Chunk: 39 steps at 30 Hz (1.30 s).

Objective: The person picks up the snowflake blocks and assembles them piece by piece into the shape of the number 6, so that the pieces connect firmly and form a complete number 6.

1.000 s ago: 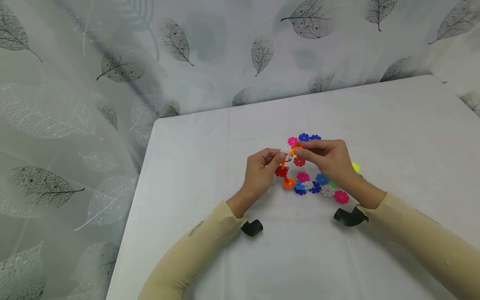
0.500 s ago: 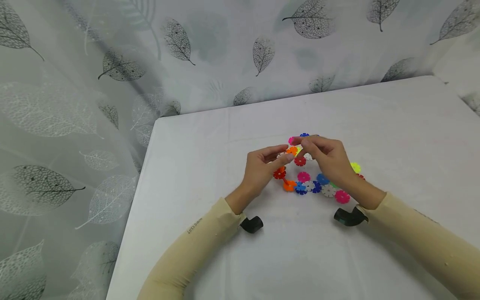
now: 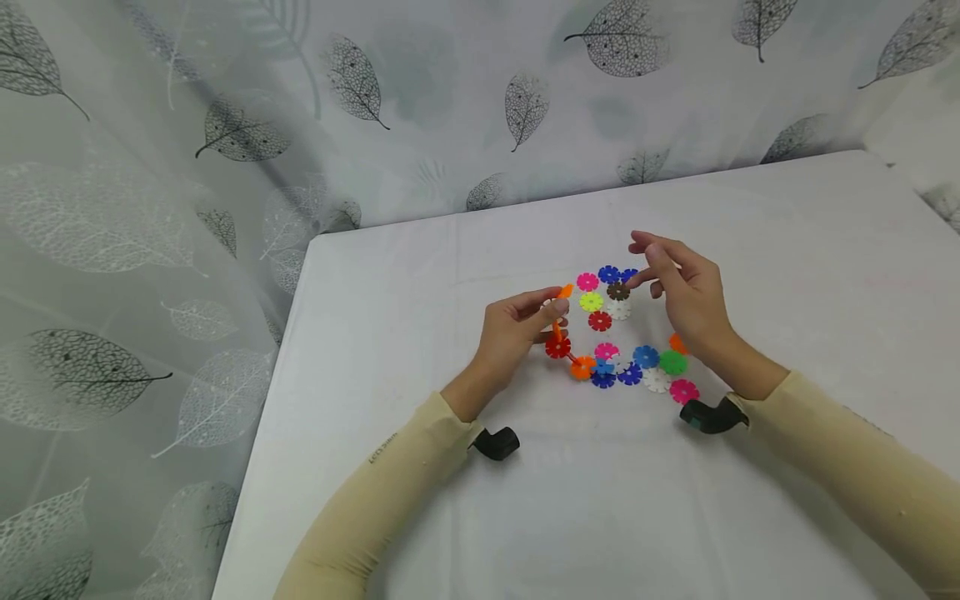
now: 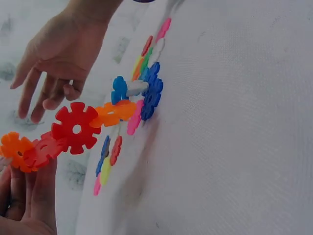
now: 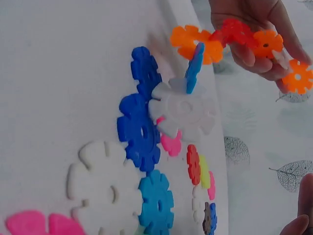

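My left hand (image 3: pixel 517 337) pinches the upper end of a chain of interlocked plastic flower discs. An orange disc (image 5: pixel 298 77) stands out at that end. Below the fingers, the chain runs through a red disc (image 4: pixel 81 128) and an orange disc (image 3: pixel 582 368) toward a light blue disc (image 5: pixel 194 68) and a white disc (image 5: pixel 183 107). My right hand (image 3: pixel 686 292) is apart from the chain and holds nothing. One of its fingertips points down right at a brown disc (image 3: pixel 618 291), while its other fingers are raised.
Beyond the chain lie loose discs: pink (image 3: pixel 587 282), yellow (image 3: pixel 591 302), red (image 3: pixel 599 322) and blue (image 3: pixel 609 274). Nearer the right wrist are green (image 3: pixel 672 362) and pink (image 3: pixel 683 392) discs. The white table (image 3: pixel 420 333) meets a leaf-patterned curtain (image 3: pixel 435 100) at the back.
My right hand has left the orange disc at the chain's end and moved right, over the loose discs. My left hand keeps hold of the chain and has shifted slightly left.
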Each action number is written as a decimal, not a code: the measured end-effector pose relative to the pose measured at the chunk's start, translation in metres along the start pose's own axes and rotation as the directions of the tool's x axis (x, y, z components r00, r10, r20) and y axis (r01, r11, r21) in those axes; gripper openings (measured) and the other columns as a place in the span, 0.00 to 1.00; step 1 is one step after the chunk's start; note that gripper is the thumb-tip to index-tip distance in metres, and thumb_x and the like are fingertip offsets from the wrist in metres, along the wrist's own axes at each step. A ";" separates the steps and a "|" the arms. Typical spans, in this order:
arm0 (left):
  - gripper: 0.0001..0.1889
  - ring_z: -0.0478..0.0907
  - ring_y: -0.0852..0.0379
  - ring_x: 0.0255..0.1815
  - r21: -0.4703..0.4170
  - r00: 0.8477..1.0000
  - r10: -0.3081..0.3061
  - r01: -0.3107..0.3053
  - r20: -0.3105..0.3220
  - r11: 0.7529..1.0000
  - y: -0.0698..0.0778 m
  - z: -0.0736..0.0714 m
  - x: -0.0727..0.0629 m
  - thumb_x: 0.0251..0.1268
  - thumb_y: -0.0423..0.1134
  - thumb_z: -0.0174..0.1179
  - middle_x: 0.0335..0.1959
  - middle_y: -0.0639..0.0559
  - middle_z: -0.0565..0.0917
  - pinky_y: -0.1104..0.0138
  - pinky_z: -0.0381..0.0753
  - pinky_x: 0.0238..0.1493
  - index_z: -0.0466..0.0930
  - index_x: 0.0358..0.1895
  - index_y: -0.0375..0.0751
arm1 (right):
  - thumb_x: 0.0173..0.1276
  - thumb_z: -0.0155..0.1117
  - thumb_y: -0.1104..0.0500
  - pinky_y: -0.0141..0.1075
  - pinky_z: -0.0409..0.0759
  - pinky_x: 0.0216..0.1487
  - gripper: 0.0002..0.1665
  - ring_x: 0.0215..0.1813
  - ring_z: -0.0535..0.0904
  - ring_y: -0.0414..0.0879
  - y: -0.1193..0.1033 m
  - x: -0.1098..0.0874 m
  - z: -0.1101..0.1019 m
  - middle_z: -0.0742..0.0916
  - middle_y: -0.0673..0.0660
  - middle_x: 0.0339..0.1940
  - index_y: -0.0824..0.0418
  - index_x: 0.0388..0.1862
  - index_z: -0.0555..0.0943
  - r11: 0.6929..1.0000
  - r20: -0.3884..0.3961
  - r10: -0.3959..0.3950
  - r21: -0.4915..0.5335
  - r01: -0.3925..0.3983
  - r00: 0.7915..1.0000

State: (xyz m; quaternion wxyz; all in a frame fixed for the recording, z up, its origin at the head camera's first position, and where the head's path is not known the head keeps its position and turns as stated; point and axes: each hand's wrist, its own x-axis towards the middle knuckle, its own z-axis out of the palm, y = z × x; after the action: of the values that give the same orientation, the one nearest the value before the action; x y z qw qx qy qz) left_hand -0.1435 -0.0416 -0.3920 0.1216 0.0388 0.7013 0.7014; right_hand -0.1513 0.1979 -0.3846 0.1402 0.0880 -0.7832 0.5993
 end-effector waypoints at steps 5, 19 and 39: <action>0.18 0.87 0.50 0.46 -0.073 0.999 -0.037 0.037 0.004 0.997 -0.003 -0.004 0.002 0.71 0.44 0.64 0.46 0.47 0.88 0.61 0.86 0.47 0.84 0.61 0.45 | 0.82 0.51 0.51 0.29 0.76 0.40 0.25 0.39 0.84 0.37 0.011 0.004 -0.005 0.82 0.62 0.62 0.58 0.72 0.75 0.998 -0.028 0.056 -0.037 -0.057 0.998; 0.23 0.86 0.51 0.47 -0.153 0.999 -0.037 0.039 0.016 0.987 -0.005 -0.011 0.004 0.74 0.47 0.60 0.47 0.45 0.87 0.62 0.85 0.49 0.78 0.66 0.40 | 0.76 0.59 0.41 0.27 0.77 0.42 0.32 0.42 0.83 0.44 0.023 0.008 -0.015 0.82 0.57 0.55 0.55 0.72 0.75 0.935 0.013 0.277 -0.233 -0.266 0.961; 0.19 0.86 0.43 0.49 -0.194 0.998 -0.054 0.059 0.035 0.979 -0.011 -0.010 0.006 0.74 0.46 0.60 0.48 0.43 0.86 0.60 0.84 0.51 0.81 0.63 0.44 | 0.64 0.76 0.47 0.37 0.79 0.34 0.26 0.47 0.79 0.57 0.032 0.008 -0.013 0.86 0.59 0.42 0.61 0.55 0.86 0.810 0.259 0.385 -0.554 -0.190 0.886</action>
State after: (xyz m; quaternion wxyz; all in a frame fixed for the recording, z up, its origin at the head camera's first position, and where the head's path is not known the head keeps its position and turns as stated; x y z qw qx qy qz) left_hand -0.1499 -0.0498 -0.4035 0.1549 0.0171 0.6282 0.7623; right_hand -0.1672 0.2195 -0.4075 -0.0811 0.0338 -0.9303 0.3561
